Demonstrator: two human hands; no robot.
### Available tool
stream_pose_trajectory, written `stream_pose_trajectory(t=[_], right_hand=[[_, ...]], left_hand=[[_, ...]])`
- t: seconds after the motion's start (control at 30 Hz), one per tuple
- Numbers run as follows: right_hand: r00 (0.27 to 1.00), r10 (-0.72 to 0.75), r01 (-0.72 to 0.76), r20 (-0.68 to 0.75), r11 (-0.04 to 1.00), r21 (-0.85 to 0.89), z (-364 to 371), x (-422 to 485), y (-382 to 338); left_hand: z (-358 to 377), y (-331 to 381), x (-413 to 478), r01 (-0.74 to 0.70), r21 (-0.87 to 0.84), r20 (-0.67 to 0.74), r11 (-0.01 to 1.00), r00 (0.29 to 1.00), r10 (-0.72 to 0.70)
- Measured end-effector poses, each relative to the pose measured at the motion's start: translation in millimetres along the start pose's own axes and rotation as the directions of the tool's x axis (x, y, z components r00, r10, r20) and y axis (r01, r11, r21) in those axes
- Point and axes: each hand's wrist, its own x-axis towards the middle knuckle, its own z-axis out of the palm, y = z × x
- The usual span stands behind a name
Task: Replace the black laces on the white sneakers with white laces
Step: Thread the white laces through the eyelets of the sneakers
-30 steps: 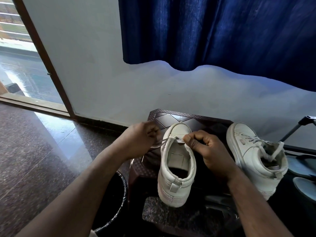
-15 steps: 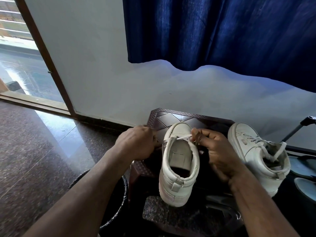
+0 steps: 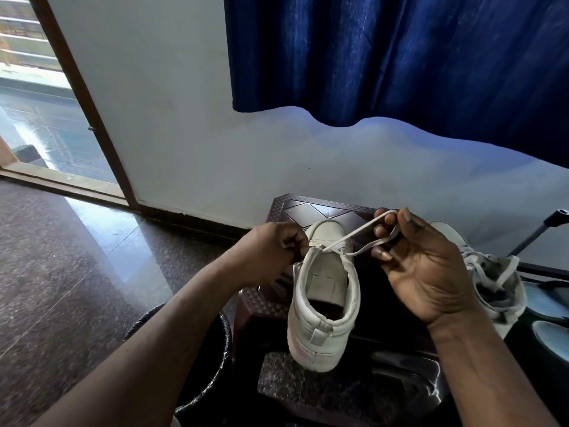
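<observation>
Head view: the unlaced sneaker (image 3: pixel 323 291) stands on a brown stool (image 3: pixel 295 206). The left hand (image 3: pixel 268 251) is curled on its left edge, and the right hand (image 3: pixel 425 266) pinches a white lace (image 3: pixel 357 231) loop, half-hiding the second sneaker (image 3: pixel 449 234). A bin (image 3: pixel 226 334) sits below-left.

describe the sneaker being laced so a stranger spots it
Below the blue curtain stands a brown stool. On it lies the left sneaker, heel toward the camera. Unlike the laced sneaker to its right, only one white lace crossing spans it.
</observation>
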Motion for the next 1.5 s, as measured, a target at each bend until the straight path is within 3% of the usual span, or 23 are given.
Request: stream_pose_trajectory(t=[0.2,0.6,0.7,0.87,0.93,1.0,1.07,1.13,1.2,1.37,1.43,1.5], right_hand=[[0.999,-0.033,0.033,0.002,0.996,-0.082,-5.9,5.0,7.6],[0.980,-0.197,0.194,0.005,0.961,-0.197,1.4,5.1,15.6],[0.995,-0.097,0.097,-0.007,0.993,-0.074,1.9,5.5,14.8],[1.000,-0.007,0.006,-0.006,0.999,-0.044,-2.9,8.5,17.1],[1.000,0.014,-0.014,-0.005,0.999,-0.030,-4.1,9.5,20.7],[1.000,0.030,-0.030,-0.005,1.000,0.005,-5.4,10.6,23.5],[1.000,0.031,-0.031,0.006,0.999,0.015,-6.8,13.1,24.7],[1.000,0.019,-0.019,0.012,1.000,0.016,-8.2,16.1,26.3],[1.000,0.002,-0.002,-0.002,1.000,0.021,-9.8,18.3,28.2],[0.999,-0.037,0.039,0.012,0.994,-0.105,-6.9,16.0,30.6],[0.999,-0.052,0.052,0.005,0.985,-0.167,-6.7,15.7,31.7],[0.998,-0.051,0.057,0.030,0.963,-0.263,-8.1,15.6,35.0]], left_hand=[[-0.9,-3.4,3.8,-0.030,0.191,0.020,0.981,0.999,0.027],[1.1,-5.2,4.0,-0.020,0.220,0.014,0.975,1.000,0.017],[0.7,-4.3,3.5,-0.016,0.241,0.019,0.970,1.000,0.011],[-6.2,-4.4,-1.1,0.031,0.525,0.006,0.850,0.999,-0.040],[-6.7,-7.1,-0.2,0.042,0.559,0.006,0.828,0.999,-0.054],[-6.4,-11.3,2.2,0.016,0.457,0.010,0.889,1.000,-0.023],[-5.2,-12.8,3.5,-0.019,0.219,-0.010,0.976,1.000,0.021],[-3.0,-11.5,3.9,-0.059,0.008,-0.035,0.998,0.998,0.059],[0.7,-10.7,4.4,-0.085,-0.064,-0.020,0.994,0.996,0.084],[5.2,-7.2,5.9,-0.062,0.036,-0.004,0.997,0.998,0.062],[0.1,-6.0,4.1,-0.083,0.195,0.017,0.977,0.997,0.082],[-6.7,-9.0,2.1,-0.038,0.418,0.059,0.908,0.998,0.015]])
